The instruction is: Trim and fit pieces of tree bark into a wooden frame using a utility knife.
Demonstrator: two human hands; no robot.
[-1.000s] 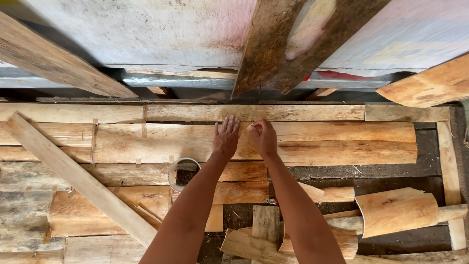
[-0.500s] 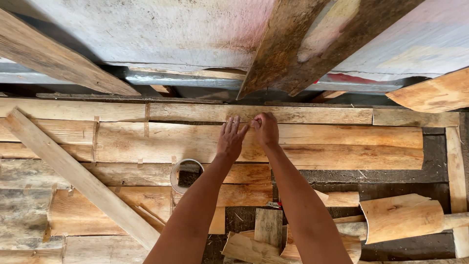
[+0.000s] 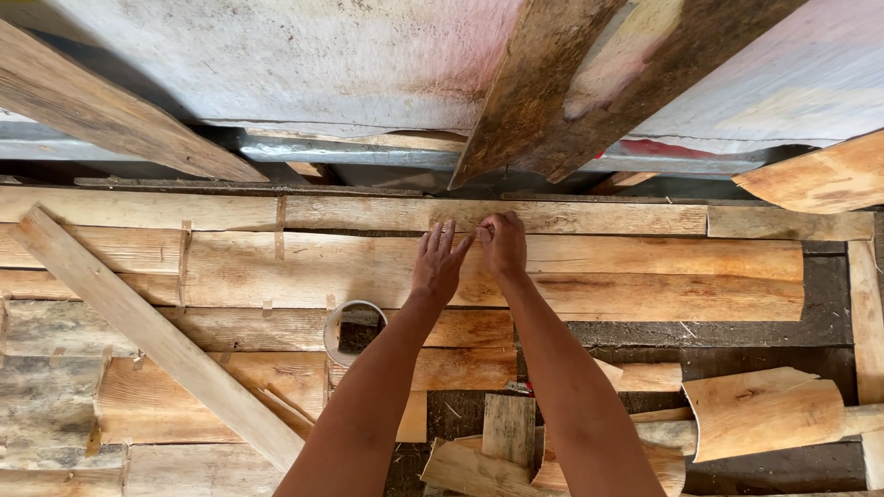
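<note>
Both my arms reach forward over a surface of rough wooden planks. My left hand (image 3: pixel 440 265) lies flat, fingers spread, on a wide pale plank (image 3: pixel 645 271). My right hand (image 3: pixel 502 245) is curled beside it at the seam with the narrower plank (image 3: pixel 589 217) above, its fingertips pinched together against the wood. Whether something small sits between those fingertips is too small to tell. The two hands touch at the fingertips.
A long batten (image 3: pixel 157 336) lies diagonally at the left. A roll of tape (image 3: pixel 352 329) sits below my left forearm. Curved bark offcuts (image 3: pixel 764 412) and short scraps (image 3: pixel 508 428) pile at the lower right. Leaning boards (image 3: pixel 571 83) and grey sheeting (image 3: pixel 304 64) stand beyond.
Both hands have slid a little upward to the seam between the planks, and the right fingers have closed into a pinch. The view shifted slightly.
</note>
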